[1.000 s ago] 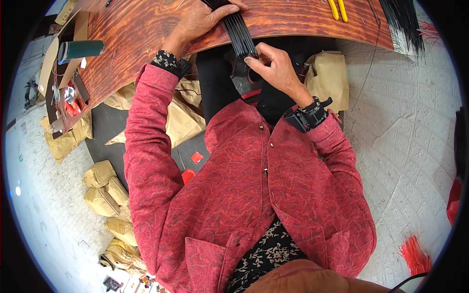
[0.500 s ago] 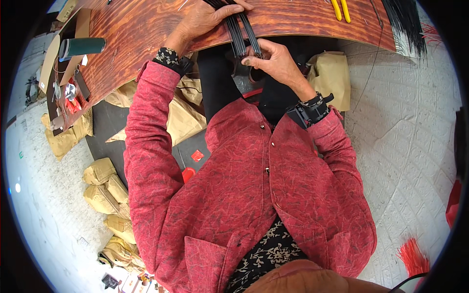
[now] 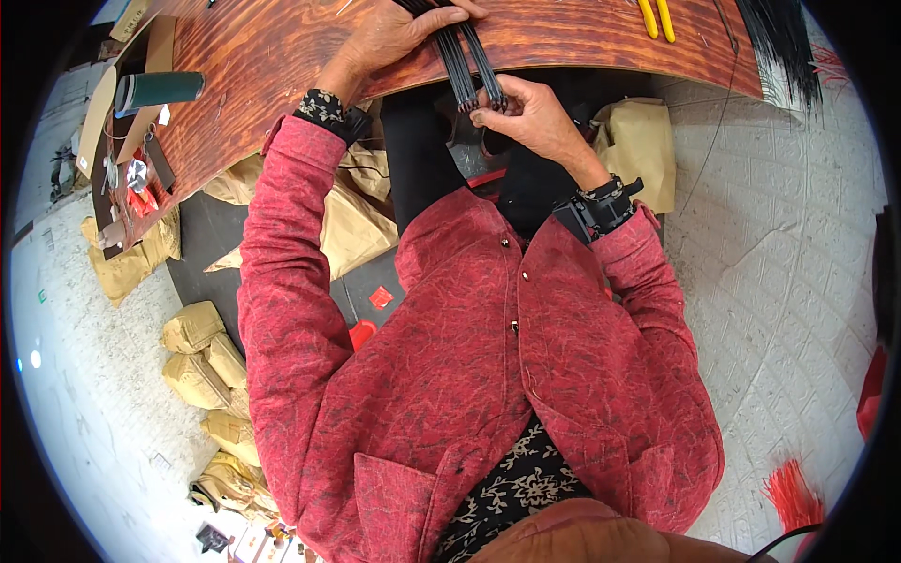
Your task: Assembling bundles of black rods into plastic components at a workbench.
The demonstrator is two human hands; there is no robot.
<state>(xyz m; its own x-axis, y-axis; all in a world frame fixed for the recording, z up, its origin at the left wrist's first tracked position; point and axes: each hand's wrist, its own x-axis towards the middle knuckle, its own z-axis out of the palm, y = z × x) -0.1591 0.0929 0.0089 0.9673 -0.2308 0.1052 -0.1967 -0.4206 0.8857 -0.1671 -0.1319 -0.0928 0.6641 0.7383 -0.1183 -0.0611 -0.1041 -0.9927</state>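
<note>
Right hand [image 3: 530, 113]: closed, fingers pinching the near ends of a bundle of thin black rods [image 3: 465, 56] just off the table's front edge. Left hand [image 3: 399, 33]: laid palm-down over the same bundle on the table [image 3: 282, 84], fingers curled across the rods; whether it grips or merely presses them cannot be told. Bundle runs from under the left hand down over the table edge to the right hand. Table: reddish-brown wood grain. On it, far left, a dark green cylinder [image 3: 160, 89] lying on its side beside pieces of cardboard [image 3: 94, 131]; top right, a yellow-handled tool [image 3: 655, 17]. A larger sheaf of black strands [image 3: 779, 38] at the table's right end. Floor: brown paper sacks [image 3: 202, 352], closed, contents hidden, lying left of the person; another sack [image 3: 643, 145] under the table, right.
</note>
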